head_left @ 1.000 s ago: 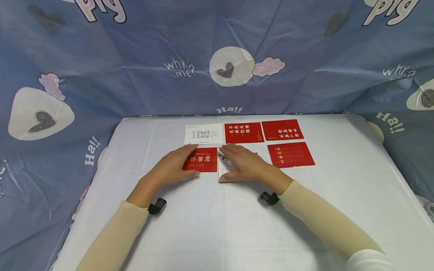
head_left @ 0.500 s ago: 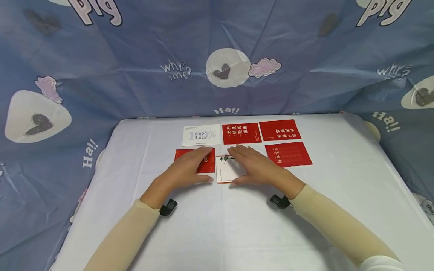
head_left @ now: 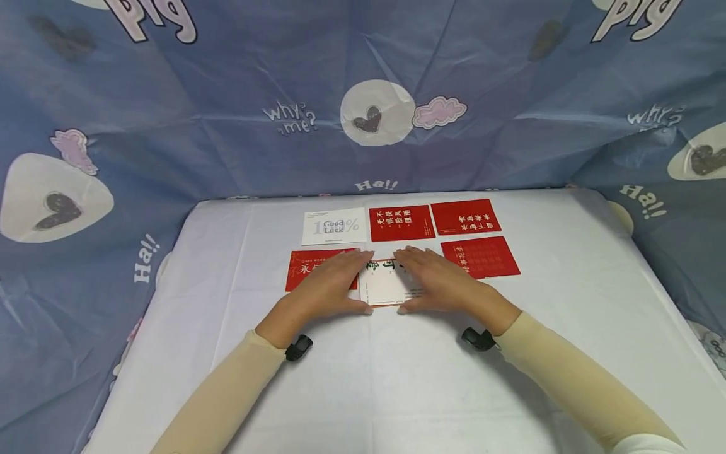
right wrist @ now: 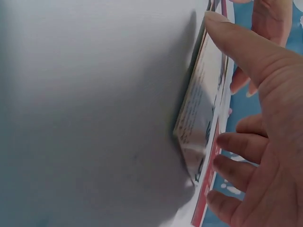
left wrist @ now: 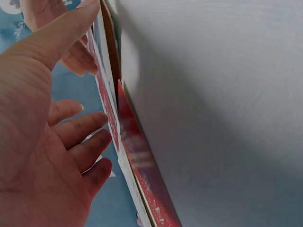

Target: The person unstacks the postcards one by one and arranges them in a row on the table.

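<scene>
A white card (head_left: pixel 386 291) with dark green characters lies in the near row, a thin red-orange edge showing beneath it. My left hand (head_left: pixel 326 284) spans its left end, thumb at the near edge and fingertips at the far edge. The right hand (head_left: pixel 439 280) holds the right end the same way, covering some of the print. In the left wrist view, the thumb (left wrist: pixel 71 28) meets the card's near edge. The right thumb (right wrist: pixel 232 33) sits on that edge too. Under my left hand, a red card (head_left: pixel 300 265) with gold characters is partly hidden.
Behind the hands lie a white "Good Luck" card (head_left: pixel 333 236), a red card (head_left: pixel 401 224) and another red card (head_left: pixel 466 217). A fourth red card (head_left: pixel 482 257) is right of my right hand. Under all is a white cloth (head_left: pixel 363 384); a blue printed curtain (head_left: pixel 255 151) hangs behind.
My left hand has moved right, from the near red card to the white card's left end. The right hand has slid right along the white card, uncovering its left and middle parts.
</scene>
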Available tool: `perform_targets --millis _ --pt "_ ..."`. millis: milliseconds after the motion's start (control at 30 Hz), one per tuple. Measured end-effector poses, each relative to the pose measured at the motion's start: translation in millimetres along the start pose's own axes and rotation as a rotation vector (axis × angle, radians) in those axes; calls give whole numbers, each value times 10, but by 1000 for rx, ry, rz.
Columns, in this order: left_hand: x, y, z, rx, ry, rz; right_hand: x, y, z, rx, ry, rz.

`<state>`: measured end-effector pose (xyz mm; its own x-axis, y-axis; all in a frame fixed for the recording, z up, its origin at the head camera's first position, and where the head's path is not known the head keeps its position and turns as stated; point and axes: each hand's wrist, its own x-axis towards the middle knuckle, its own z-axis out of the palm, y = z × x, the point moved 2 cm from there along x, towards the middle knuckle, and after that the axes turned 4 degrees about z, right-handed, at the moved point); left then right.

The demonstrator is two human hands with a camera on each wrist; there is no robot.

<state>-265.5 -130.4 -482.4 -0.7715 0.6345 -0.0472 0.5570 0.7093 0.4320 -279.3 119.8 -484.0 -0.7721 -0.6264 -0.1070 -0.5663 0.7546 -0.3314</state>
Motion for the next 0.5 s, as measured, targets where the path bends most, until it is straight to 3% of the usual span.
perform_targets --millis 500 --pt "63 35 86 43 -6 -5 -42 80 12 9 -5 44"
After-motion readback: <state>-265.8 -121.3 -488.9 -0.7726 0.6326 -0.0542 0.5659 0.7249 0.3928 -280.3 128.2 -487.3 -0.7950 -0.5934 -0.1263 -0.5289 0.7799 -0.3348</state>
